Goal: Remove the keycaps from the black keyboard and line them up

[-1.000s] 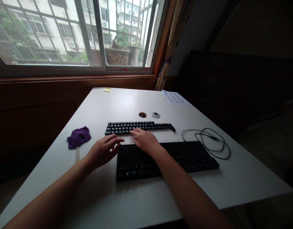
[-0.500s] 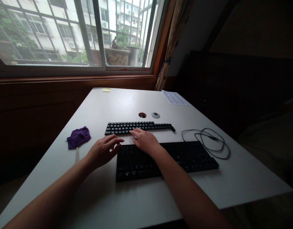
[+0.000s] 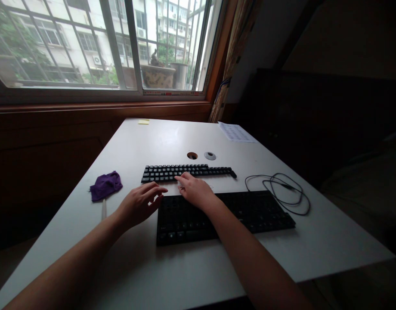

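Observation:
My right hand (image 3: 194, 190) reaches over the back edge of the black keyboard (image 3: 249, 211). Its index finger is stretched out to the front row of black keycaps (image 3: 159, 175), apparently touching one, while the thumb stays apart from it. These keycaps stand in rows on the white table behind the keyboard. My left hand (image 3: 140, 202) hovers at the keyboard's left back corner, fingers loosely bent and apart, holding nothing. Much of the keyboard's middle lies hidden under my right hand and forearm, and its back part looks dark, with key detail hard to make out.
Left of my left hand lies a purple cloth (image 3: 106, 186) over a pale stick (image 3: 104, 209). A coiled black cable (image 3: 293, 187) lies at the right. Farther back are a round table hole (image 3: 192, 156), a grey cap (image 3: 210, 156), printed paper (image 3: 236, 132) and yellow notes (image 3: 143, 122).
My right index finger stays at the front keycap row, with the hand shifting only slightly. My left hand holds its place.

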